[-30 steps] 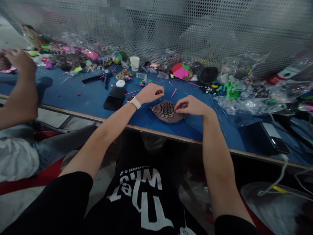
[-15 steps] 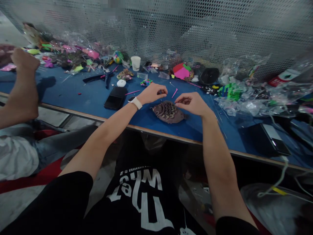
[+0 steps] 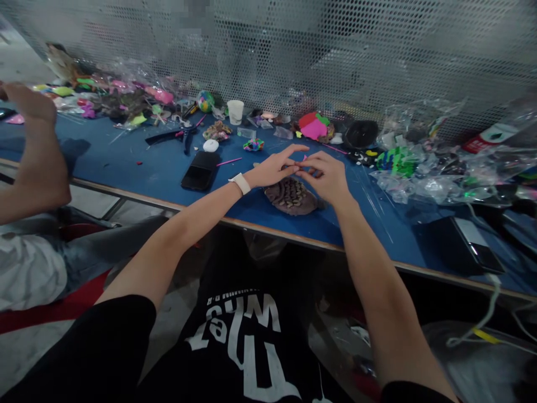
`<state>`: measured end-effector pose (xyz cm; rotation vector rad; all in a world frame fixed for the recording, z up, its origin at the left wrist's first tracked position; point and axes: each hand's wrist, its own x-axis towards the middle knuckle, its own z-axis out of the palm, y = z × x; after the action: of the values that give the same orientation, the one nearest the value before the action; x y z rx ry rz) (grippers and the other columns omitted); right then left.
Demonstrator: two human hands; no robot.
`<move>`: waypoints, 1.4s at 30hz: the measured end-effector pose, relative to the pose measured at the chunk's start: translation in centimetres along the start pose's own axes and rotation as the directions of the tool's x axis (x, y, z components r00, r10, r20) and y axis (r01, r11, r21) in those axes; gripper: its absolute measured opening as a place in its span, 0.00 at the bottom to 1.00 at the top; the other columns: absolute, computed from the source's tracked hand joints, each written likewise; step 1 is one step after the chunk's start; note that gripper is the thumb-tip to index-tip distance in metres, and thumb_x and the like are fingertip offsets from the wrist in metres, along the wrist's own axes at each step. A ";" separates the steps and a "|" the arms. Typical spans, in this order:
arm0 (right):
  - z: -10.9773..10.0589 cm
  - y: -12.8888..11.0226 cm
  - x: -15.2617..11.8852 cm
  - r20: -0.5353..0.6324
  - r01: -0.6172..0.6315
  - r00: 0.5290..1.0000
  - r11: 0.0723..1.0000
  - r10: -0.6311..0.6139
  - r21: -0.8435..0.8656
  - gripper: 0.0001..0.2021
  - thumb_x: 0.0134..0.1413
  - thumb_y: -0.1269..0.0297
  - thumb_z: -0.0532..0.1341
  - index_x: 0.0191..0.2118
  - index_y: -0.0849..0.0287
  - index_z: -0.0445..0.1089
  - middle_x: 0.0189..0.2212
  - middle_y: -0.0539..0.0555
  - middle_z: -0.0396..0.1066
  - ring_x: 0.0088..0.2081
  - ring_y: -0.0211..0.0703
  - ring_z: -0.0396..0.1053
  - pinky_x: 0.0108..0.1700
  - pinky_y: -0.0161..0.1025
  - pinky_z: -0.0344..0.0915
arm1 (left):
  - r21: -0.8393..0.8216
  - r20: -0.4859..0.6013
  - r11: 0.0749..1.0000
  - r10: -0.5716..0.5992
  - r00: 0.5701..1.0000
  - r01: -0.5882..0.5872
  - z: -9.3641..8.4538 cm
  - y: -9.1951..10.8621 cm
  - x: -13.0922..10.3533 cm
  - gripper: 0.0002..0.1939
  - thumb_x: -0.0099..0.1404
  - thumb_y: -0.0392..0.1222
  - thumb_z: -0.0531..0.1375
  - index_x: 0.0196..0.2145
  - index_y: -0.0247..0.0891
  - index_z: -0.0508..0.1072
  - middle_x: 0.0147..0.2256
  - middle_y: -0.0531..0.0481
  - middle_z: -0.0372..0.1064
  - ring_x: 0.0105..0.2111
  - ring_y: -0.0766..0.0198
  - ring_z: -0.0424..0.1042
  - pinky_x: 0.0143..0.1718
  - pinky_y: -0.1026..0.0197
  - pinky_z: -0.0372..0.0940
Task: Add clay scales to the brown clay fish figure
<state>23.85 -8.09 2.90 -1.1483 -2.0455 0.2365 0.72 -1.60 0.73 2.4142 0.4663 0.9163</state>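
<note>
A brownish-grey clay fish [image 3: 293, 202] with rows of pale-edged scales lies on the blue table in front of me. Above its upper edge, my left hand [image 3: 274, 168] and my right hand [image 3: 326, 178] meet at the fingertips. Thumb and finger are pinched together on each hand, and whatever is between them is too small to make out. The left hand covers part of the fish's left end. A bit of pink, on the table just behind the fingers, is mostly hidden by them.
A black phone [image 3: 201, 170], a pink stick [image 3: 229, 162] and dark pliers [image 3: 184, 134] lie to the left. A white cup [image 3: 235, 112] stands at the back. Plastic bags [image 3: 419, 179] and a black device [image 3: 474, 246] are on the right. Another person's arm [image 3: 39, 151] is at far left.
My two hands have come together from either side, so their fingertips now meet above the fish. The other person's hand at the far left has shifted slightly left.
</note>
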 end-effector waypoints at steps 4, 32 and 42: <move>0.0 -0.2 -0.1 -0.036 0.016 0.999 0.999 -0.018 -0.043 0.10 0.70 0.51 0.68 0.44 0.50 0.84 0.46 0.58 0.81 0.36 0.51 0.74 0.47 0.52 0.72 | -0.189 0.020 0.982 -0.015 1.000 0.019 0.0 0.9 0.0 0.28 0.85 0.46 0.53 0.77 0.40 0.61 0.58 0.38 0.82 0.55 0.57 0.84 0.61 0.53 0.74; 0.1 -2.2 0.1 0.047 -0.322 0.942 0.856 0.332 0.405 0.37 0.48 0.17 0.71 0.34 0.52 0.78 0.21 0.52 0.73 0.21 0.43 0.65 0.27 0.45 0.64 | 0.267 -0.121 0.963 0.080 0.989 -0.045 -0.3 2.1 0.2 0.09 0.85 0.46 0.59 0.47 0.42 0.77 0.49 0.40 0.79 0.48 0.53 0.79 0.53 0.51 0.74; 0.8 -1.2 0.1 0.081 -0.274 0.956 0.767 0.281 0.580 0.32 0.51 0.26 0.77 0.33 0.54 0.79 0.18 0.49 0.73 0.18 0.37 0.65 0.21 0.36 0.59 | 0.282 -0.195 0.951 0.189 0.963 -0.129 0.2 1.4 0.1 0.10 0.84 0.46 0.61 0.48 0.38 0.77 0.47 0.42 0.78 0.42 0.57 0.78 0.45 0.57 0.71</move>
<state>22.51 -8.57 3.02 -1.0321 -1.5966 0.9427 1.12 -2.71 1.44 2.6361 0.5075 1.2732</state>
